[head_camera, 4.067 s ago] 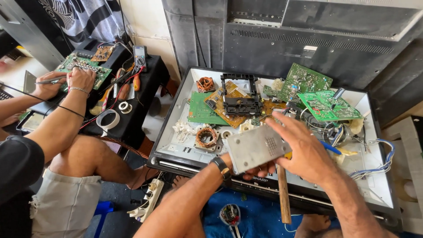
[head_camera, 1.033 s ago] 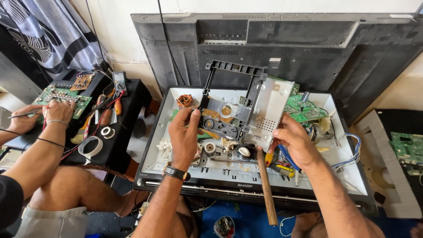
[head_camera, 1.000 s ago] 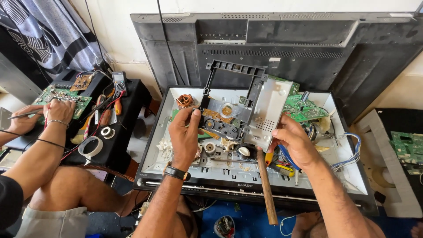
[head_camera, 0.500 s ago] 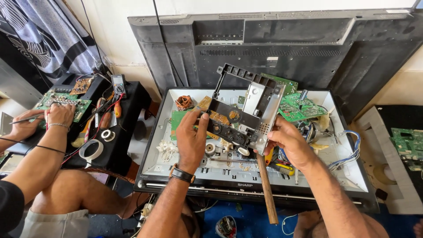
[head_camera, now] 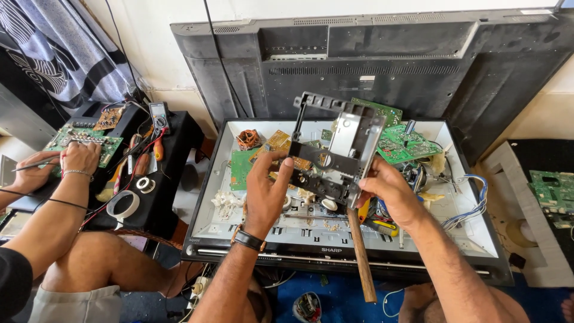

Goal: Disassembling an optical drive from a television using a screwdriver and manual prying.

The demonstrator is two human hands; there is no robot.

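Note:
I hold a black plastic drive mechanism with a grey metal plate on its upper part, lifted above an open flat-screen chassis. My left hand grips its lower left edge. My right hand grips its lower right corner. A wooden handle hangs down from under my right hand, past the front edge of the chassis. Green circuit boards and a copper coil lie in the chassis behind the mechanism.
A black TV back cover leans on the wall behind. At the left another person's hands rest on a green board on a black case, beside a multimeter and a tape roll. Another circuit board lies at the right.
I held a loose grey metal plate four seconds ago. Since then both hands have lifted the black mechanism out of the chassis and tilted it, its underside turning toward me.

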